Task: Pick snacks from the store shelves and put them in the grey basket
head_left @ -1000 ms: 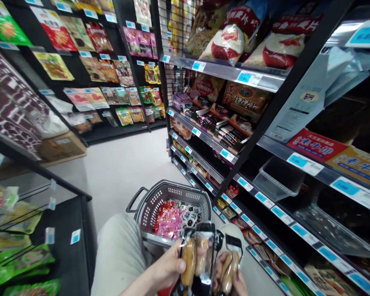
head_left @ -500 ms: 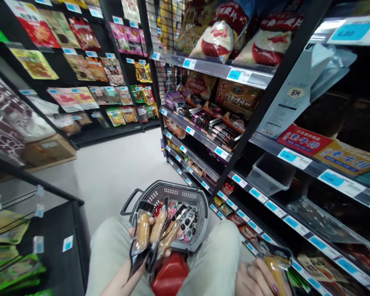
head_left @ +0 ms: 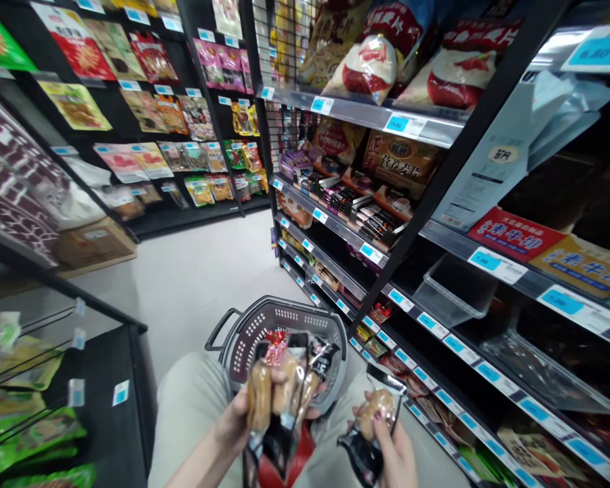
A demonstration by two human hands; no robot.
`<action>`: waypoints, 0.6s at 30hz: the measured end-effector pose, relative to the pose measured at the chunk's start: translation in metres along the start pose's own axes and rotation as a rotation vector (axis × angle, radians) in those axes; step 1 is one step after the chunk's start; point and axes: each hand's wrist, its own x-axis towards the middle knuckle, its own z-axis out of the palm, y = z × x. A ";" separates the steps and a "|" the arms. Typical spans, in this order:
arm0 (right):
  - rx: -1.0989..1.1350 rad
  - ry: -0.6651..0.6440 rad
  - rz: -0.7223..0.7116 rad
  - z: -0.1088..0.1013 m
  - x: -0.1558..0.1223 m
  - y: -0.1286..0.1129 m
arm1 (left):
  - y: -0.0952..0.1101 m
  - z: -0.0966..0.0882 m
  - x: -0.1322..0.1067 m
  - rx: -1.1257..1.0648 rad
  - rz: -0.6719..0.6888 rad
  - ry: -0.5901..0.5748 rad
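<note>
My left hand [head_left: 241, 407] is closed around several packaged sausages [head_left: 286, 390] in clear and black wrappers, held fanned out over the near side of a grey shopping basket [head_left: 343, 352]. Another packaged sausage [head_left: 376, 410] is in my right hand [head_left: 394, 444], with the thumb pressed on its wrapper, above my right thigh and right of the basket. Inside the basket lies a red wrapped snack [head_left: 276, 347]; other contents are partly hidden behind the held packs. Something red [head_left: 301, 454] shows between my legs, under the left hand.
Shelving on the right holds a clear plastic bin [head_left: 455, 291], a red box [head_left: 516, 234] and coffee sachets [head_left: 379, 220]. Hanging snack bags [head_left: 76, 105] line the far left rack. A low black shelf [head_left: 109, 434] stands close on my left. Grey floor [head_left: 198, 271] lies ahead.
My right hand has come up and left from beside the lower shelf, bringing its packaged sausage toward the basket. The left hand's sausages have shifted slightly right. The view has turned a little left.
</note>
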 end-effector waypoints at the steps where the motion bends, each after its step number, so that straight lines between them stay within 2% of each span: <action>1: -0.075 -0.003 -0.020 0.005 0.002 0.006 | -0.004 0.004 0.000 0.037 -0.015 0.006; 4: -0.185 0.033 -0.069 0.019 0.001 0.018 | -0.015 0.022 0.003 0.196 -0.048 -0.002; 7: -0.103 0.069 -0.060 0.026 -0.006 0.023 | -0.018 0.036 0.006 0.405 -0.065 -0.031; 11: 0.042 -0.010 0.000 0.027 -0.012 0.025 | -0.018 0.043 0.002 0.667 -0.056 -0.029; 15: 0.147 -0.022 0.120 0.030 -0.013 0.022 | -0.022 0.049 -0.001 0.745 -0.046 -0.085; 18: 0.201 -0.124 0.176 0.032 -0.015 0.018 | -0.021 0.055 -0.001 0.764 -0.040 -0.102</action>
